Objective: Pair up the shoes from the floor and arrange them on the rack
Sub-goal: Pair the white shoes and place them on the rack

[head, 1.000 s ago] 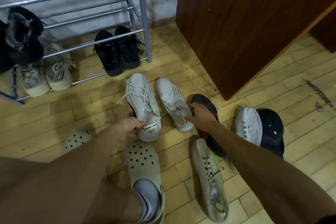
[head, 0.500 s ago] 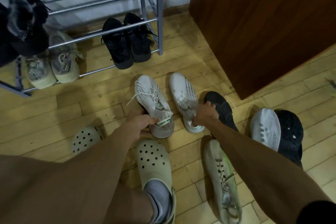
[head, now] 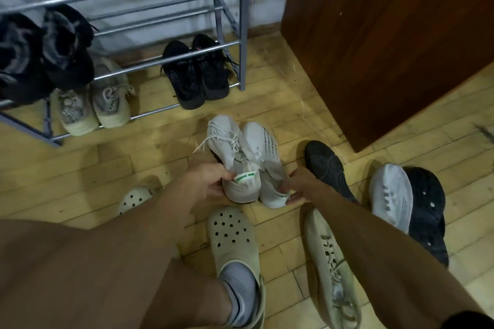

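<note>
left hand [head: 205, 184] curled round the heel of the laced white sneaker [head: 227, 141], thumb on top by the green tab. right hand [head: 302, 187] pinches the heel of the second white sneaker [head: 263, 147] with fingers closed on it. Both sneakers side by side, touching, toes pointing at the shoe rack [head: 242, 35], over the wooden floor [head: 280, 104] just in front of it - can't tell if lifted. Rack bottom tier: black pair [head: 197, 72] right, beige pair [head: 93, 104] left.

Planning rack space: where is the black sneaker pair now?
Head view, upper middle: the black sneaker pair sits at the right end of the rack, on its bottom shelf, right of the beige pair.
</note>
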Motion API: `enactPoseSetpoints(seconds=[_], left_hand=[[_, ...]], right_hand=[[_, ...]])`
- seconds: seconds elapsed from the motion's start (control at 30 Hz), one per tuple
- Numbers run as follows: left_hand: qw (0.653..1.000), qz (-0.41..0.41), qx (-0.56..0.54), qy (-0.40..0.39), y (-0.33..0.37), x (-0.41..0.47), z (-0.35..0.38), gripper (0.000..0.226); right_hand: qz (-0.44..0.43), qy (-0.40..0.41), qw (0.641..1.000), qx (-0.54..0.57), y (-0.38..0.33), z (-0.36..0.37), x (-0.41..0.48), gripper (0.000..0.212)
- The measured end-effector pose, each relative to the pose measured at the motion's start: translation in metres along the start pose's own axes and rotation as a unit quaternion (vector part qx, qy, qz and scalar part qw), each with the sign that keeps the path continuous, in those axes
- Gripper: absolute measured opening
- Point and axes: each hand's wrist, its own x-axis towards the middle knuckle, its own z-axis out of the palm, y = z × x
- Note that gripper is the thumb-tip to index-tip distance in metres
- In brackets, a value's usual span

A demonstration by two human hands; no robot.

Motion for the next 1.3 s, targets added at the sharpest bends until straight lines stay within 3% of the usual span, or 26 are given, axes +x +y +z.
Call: enactPoseSetpoints(seconds=[0.07,0.17,0.3,0.43,0.57,0.9,1.1,1.3], left_hand=[[1.0,0.011,0.005,-0.006,0.014,-0.019,-0.004,0.011],[0.999,0.04,-0.015,-0.007,0.032,-0.048,-0.008,0.023],[0.994,0.105,-0.031,0.01,0.05,-0.08,-0.016,0.012],[0.984,0.164,-0.057,0.039,0.066,-0.105,-0.039,0.018],[0.973,0.197,-0.061,0.103,0.079,-0.117,-0.069,0.017],[0.959,0.19,-0.148,0.151,0.122,-0.06,-0.131,0.029],[0.945,0.246,-0.151,0.156,0.173,-0.009,-0.154,0.061],[0.948,0.251,-0.129,0.147,0.208,0.044,-0.171,0.056]], right_hand=[[-0.026,0.027,0.999,0.015,-0.005,-0.005,-0.004,0.027],[-0.078,0.087,0.993,0.008,-0.023,-0.02,-0.018,0.023],[-0.122,0.05,0.986,0.103,-0.049,-0.035,-0.049,0.015],[-0.171,0.015,0.97,0.171,-0.075,-0.043,-0.081,0.036],[-0.208,0.0,0.966,0.153,-0.11,-0.044,-0.105,0.037],[-0.265,0.009,0.959,0.097,-0.222,-0.018,-0.093,0.021],[-0.264,0.029,0.959,0.098,-0.286,-0.004,-0.058,0.03],[-0.267,0.077,0.953,0.121,-0.329,0.007,-0.017,0.021]])
